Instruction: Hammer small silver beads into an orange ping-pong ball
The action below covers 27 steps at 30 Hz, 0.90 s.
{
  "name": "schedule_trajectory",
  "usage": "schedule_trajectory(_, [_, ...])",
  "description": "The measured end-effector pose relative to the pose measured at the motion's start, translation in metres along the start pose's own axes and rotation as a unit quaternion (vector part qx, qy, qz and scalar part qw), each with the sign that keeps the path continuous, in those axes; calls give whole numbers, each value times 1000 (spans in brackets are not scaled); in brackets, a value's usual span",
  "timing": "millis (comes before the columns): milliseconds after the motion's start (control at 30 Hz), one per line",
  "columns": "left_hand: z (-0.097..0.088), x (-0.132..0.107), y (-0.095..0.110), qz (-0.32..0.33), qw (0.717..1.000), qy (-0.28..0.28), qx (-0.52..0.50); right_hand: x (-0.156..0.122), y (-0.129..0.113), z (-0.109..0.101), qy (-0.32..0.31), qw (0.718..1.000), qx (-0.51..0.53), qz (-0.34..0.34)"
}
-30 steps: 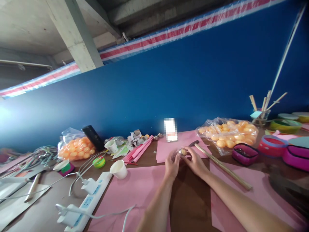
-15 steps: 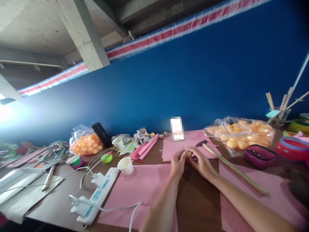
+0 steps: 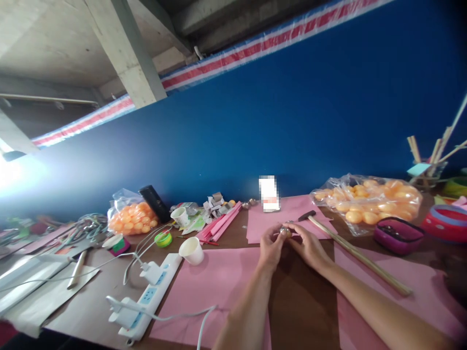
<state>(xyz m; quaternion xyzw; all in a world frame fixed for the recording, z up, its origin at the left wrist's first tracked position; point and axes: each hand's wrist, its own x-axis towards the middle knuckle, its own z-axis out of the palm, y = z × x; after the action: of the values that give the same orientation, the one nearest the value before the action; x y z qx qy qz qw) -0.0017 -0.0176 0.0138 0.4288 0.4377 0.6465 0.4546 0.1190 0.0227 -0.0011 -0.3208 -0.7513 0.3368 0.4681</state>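
Observation:
Between the fingertips of my left hand [image 3: 269,249] and my right hand [image 3: 309,248] is a small shiny gold-coloured ball [image 3: 285,233]. Both hands are closed on it, just above the brown table. Fingers cover part of the ball, so its exact kind does not show. A hammer [image 3: 361,256] with a long wooden handle lies right of my right hand, its dark head on a pink sheet [image 3: 262,227] beyond the hands. Several similar shiny balls [image 3: 250,203] sit at the back, left of a blurred white card [image 3: 269,193].
A white power strip [image 3: 155,296] with plugs and cables lies left, beside a paper cup [image 3: 191,251]. Bags of orange balls stand at the left [image 3: 133,218] and right [image 3: 368,199]. A purple container [image 3: 399,236] holds small dark pieces. A blue partition [image 3: 255,121] rises behind.
The view has shifted slightly, so things appear a little farther right. My fingers have moved slightly around the ball, which now looks shinier; both hands keep hold of it.

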Motion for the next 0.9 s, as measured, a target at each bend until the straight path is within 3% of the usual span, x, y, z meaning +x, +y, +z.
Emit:
schedule_trajectory(267, [3,3,1,1,1000,1,20,2,-13,-2,11,999,-21,-34])
schedule_trajectory(533, [0,5,-1,30,996,3,86,1,-9,1,20,1000,6,10])
schedule_trajectory(900, [1,4,-2,54,994,-4,98,1,-9,0,27,999,-2,-19])
